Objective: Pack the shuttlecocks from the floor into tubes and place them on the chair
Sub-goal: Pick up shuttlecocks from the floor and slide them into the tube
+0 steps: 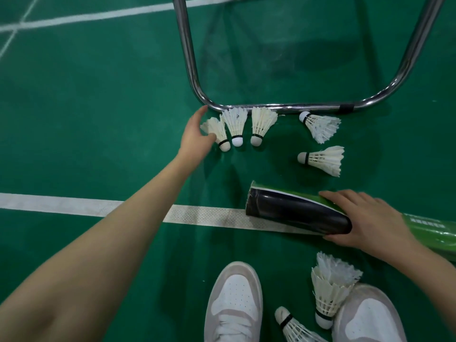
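Note:
Several white feather shuttlecocks lie on the green floor. Three lie in a row under the chair's metal base rail [283,108]: a left one [217,133], a middle one [235,124] and a right one [261,125]. My left hand [196,137] reaches to the left one, thumb touching its feathers. Two more shuttlecocks [320,125] [323,159] lie to the right. My right hand [367,219] grips a green and black tube [293,211] lying on the floor, its open end facing left. Two stacked shuttlecocks [330,290] and another [293,327] lie by my shoes.
The chrome tube frame of the chair [187,53] bends around the floor ahead. A white court line [98,208] runs across under the tube. My two white shoes [234,304] [370,317] stand at the bottom edge.

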Action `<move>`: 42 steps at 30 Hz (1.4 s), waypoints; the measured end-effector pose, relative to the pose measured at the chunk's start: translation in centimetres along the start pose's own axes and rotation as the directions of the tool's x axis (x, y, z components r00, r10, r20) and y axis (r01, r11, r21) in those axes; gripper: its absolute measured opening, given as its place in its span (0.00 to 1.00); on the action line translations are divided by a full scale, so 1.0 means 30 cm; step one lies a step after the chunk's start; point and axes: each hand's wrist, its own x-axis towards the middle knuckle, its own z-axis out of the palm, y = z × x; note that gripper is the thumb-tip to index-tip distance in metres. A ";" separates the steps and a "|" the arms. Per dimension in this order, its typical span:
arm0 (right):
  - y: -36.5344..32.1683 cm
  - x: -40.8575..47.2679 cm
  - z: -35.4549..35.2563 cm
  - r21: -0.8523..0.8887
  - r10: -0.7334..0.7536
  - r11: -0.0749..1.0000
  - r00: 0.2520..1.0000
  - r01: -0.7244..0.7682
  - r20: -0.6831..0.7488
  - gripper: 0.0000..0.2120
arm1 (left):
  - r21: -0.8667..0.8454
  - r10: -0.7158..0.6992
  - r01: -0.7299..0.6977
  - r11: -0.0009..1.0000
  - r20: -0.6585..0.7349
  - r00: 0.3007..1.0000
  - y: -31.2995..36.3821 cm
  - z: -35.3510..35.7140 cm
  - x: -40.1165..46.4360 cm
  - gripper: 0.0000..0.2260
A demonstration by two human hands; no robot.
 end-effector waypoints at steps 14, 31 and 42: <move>-0.011 0.000 -0.007 -0.010 0.022 1.000 1.000 -0.022 -0.009 0.40 | -0.105 -0.008 0.007 0.994 -0.012 1.000 -0.089 0.049 -0.181 0.24; -0.015 -0.004 0.002 -0.032 0.033 0.999 0.999 -0.034 -0.022 0.39 | -0.419 -0.107 0.152 0.895 0.129 0.986 -0.104 0.097 -0.496 0.18; -0.018 -0.003 0.014 -0.023 0.024 0.999 0.997 -0.026 -0.069 0.39 | -0.405 -0.084 0.218 0.888 0.323 0.943 -0.037 0.149 -0.480 0.23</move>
